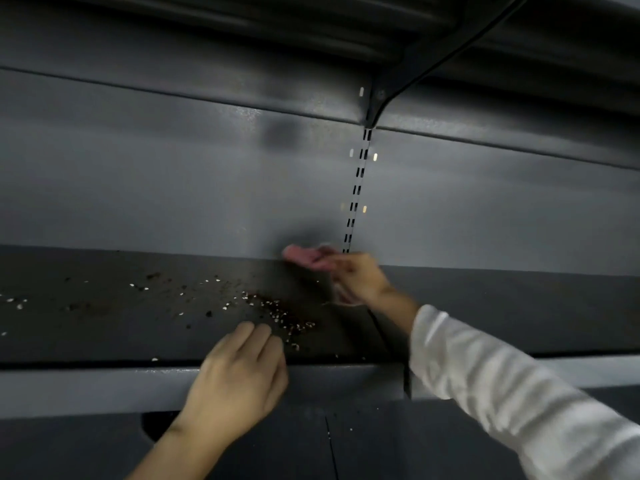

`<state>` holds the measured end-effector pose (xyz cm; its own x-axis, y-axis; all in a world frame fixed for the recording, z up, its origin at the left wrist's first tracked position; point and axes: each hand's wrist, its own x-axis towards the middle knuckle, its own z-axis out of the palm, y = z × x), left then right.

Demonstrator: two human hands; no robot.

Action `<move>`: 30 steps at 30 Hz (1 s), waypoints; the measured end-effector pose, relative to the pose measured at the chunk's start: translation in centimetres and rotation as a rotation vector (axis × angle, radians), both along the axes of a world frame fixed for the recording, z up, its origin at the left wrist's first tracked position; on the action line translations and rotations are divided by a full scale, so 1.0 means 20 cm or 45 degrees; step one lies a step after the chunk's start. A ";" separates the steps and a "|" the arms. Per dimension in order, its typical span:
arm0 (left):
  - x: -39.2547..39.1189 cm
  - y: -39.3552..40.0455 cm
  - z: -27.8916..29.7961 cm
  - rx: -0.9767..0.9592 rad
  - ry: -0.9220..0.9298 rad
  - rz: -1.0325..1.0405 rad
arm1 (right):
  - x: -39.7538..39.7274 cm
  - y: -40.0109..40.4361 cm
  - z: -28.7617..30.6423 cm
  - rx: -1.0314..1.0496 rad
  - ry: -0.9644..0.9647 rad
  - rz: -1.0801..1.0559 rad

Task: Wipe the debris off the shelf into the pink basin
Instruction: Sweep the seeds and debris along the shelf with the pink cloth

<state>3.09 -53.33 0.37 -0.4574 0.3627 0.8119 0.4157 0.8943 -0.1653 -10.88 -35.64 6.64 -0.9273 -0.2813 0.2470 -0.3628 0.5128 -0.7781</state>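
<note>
Light and dark crumbs of debris [277, 311] lie scattered over the dark shelf [104, 327], thickest in a heap near the middle. My right hand [356, 277] reaches to the shelf's back edge and grips a pink cloth [301, 255], which is blurred. My left hand [242, 372] rests over the shelf's front lip, fingers curled and together, with the fingertips just beside the debris heap. I see nothing in it. The pink basin is out of view.
A grey back panel [173, 188] rises behind the shelf, with a slotted upright [356, 188] and a bracket [377, 98] carrying the upper shelf overhead. A seam [375, 327] splits this shelf from the section to the right. My white sleeve [519, 393] crosses the lower right.
</note>
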 end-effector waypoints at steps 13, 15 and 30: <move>-0.02 -0.01 -0.02 -0.023 0.074 0.082 | -0.25 1.03 -0.14 0.693 0.062 -0.710; -0.02 -0.01 -0.02 -0.018 0.076 0.084 | -0.28 0.73 -0.12 0.695 0.050 -0.477; 0.03 -0.16 -0.01 0.077 0.012 0.153 | -0.14 0.15 0.01 0.341 0.215 -0.095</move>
<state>3.63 -56.44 0.26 -0.4867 0.2559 0.8353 0.3036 0.9461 -0.1129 -13.67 -32.73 6.76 -0.9001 -0.2899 0.3254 -0.4289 0.7215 -0.5436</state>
